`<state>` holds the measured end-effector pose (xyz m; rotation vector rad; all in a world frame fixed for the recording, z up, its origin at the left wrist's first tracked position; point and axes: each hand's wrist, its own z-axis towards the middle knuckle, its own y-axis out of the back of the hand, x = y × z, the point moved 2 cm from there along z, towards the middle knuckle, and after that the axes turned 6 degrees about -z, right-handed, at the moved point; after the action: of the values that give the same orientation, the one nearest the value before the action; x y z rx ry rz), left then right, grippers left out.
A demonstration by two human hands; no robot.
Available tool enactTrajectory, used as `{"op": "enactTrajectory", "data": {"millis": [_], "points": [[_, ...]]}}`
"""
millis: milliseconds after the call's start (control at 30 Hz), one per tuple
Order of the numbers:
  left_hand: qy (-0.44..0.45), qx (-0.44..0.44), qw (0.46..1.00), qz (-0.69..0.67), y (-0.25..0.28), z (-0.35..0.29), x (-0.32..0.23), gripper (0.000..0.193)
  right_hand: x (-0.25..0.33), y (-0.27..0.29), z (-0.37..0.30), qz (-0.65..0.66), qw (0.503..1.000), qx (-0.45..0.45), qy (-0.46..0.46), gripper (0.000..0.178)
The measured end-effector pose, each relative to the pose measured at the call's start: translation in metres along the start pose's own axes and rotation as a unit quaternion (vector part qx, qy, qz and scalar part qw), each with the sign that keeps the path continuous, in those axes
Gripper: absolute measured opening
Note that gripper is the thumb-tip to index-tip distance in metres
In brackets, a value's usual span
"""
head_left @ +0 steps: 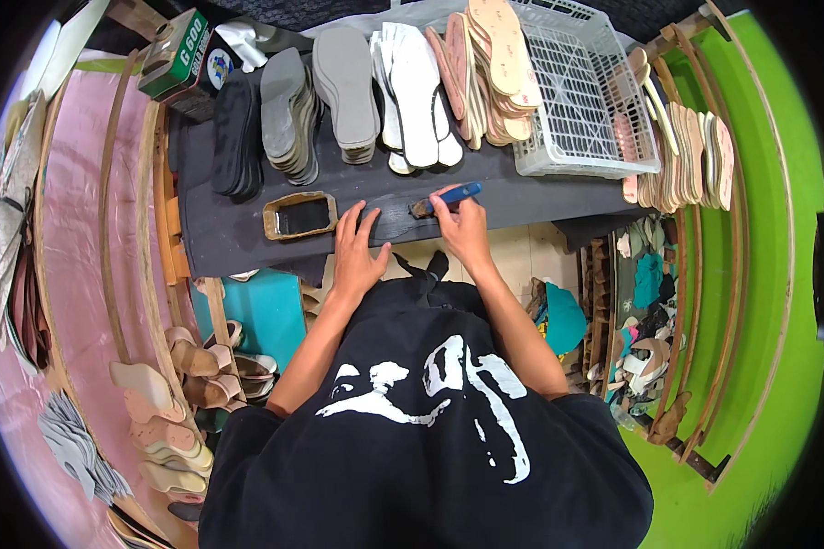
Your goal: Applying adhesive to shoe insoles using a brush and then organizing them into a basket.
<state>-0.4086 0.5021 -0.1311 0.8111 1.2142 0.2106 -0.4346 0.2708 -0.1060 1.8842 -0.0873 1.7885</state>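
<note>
My right hand [462, 227] is closed round a brush with a blue handle [464, 192]. Its bristles rest on a dark grey, shoe-sole-shaped piece [395, 220] that lies on the black table cover and looks glossy in places. My left hand [357, 254] lies with fingers stretched out at the left end of that piece, its fingertips pressing down there. Just left of those fingers stands a small open rectangular container [273, 221] with a brown, crusted rim; what it holds is hard to make out.
Stacks of black soles [236, 137], grey soles [346, 87], white soles [414, 101] and beige insoles [499, 55] line the table's back. A white plastic crate [586, 166] stands at the back right, a green tin [178, 59] at the back left. Wooden racks [160, 320] flank both sides.
</note>
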Motion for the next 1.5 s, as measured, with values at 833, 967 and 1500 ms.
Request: {"op": "enactTrajectory", "data": {"millis": [833,967,1500], "points": [[-0.115,0.005,0.985,-0.129,-0.007,0.024,0.014,0.035,0.015,0.034,0.004,-0.208,0.971,-0.121,0.017,0.016],[-0.122,0.019,0.987,-0.103,-0.003,0.022,0.019,0.035,0.0,0.043,0.006,-0.211,0.965,-0.157,0.012,0.016],[-0.151,-0.032,0.987,-0.047,0.006,0.009,0.017,0.037,-0.013,0.055,0.028,-0.184,0.965,-0.135,0.127,0.011]]}}
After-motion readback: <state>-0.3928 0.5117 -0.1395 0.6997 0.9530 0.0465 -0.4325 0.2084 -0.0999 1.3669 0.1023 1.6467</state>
